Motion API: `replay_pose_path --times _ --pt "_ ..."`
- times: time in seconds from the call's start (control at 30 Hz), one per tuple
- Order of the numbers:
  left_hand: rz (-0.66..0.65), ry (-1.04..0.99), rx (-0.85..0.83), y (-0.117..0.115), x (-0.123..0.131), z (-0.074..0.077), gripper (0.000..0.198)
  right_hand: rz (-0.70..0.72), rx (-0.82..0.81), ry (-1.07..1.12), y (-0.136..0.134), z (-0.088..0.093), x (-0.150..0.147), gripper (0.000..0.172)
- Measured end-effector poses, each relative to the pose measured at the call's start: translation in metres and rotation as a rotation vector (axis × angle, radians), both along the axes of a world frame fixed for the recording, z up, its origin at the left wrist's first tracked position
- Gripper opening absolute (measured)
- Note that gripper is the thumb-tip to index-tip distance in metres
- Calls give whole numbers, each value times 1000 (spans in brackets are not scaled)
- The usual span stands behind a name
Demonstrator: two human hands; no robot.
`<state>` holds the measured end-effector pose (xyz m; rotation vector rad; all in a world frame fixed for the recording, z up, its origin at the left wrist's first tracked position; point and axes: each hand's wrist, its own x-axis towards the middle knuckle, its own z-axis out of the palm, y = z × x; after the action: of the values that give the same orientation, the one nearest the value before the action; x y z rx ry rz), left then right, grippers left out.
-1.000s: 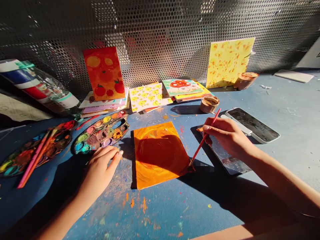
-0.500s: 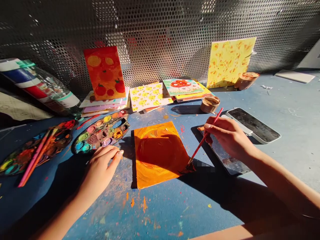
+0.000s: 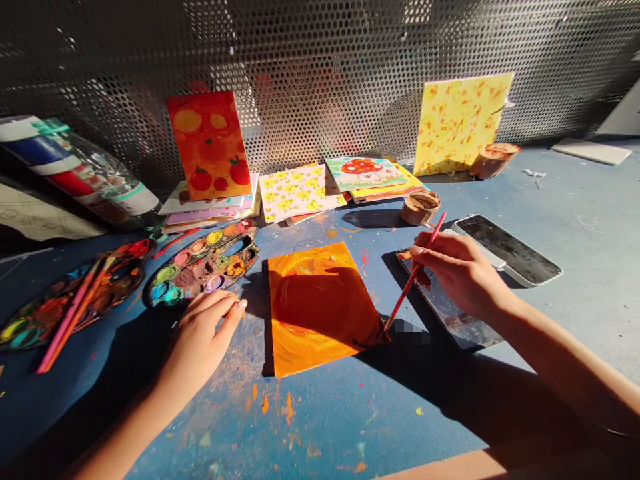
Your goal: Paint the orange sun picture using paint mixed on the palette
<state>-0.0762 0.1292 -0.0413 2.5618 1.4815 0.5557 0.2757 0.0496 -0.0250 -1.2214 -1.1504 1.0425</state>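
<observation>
A flat, four-sided orange canvas (image 3: 315, 300), streaked with swirling paint, lies on the speckled blue table (image 3: 240, 440); the right hand (image 3: 453, 270) pinches a slim red brush (image 3: 407, 287), tip at the canvas's near right corner; the left hand (image 3: 213, 323), loosely curled, rests left of it; the brush's tip has shifted slightly rightward.

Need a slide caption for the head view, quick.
Right hand holding a red brush at the orange canvas, left hand near a paint palette.
</observation>
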Motion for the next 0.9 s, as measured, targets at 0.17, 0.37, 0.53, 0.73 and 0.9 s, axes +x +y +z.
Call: replay_pose_path --times 0.17,0.37,0.53,0.73,0.9 --pt "1 -14 2 0 2 2 36 79 -46 -77 -2 -1 -2 29" --pt "-6 -14 -4 -1 2 2 37 70 -26 -80 -3 1 -3 31" --pt "-24 -4 -16 -2 2 2 39 98 -77 -126 -4 3 -13 32" --pt "-15 -7 -33 -2 3 4 39 67 -30 -45 -5 5 -20 31" --pt "-21 -16 -32 -2 3 4 40 78 -60 -46 -5 6 -22 34"
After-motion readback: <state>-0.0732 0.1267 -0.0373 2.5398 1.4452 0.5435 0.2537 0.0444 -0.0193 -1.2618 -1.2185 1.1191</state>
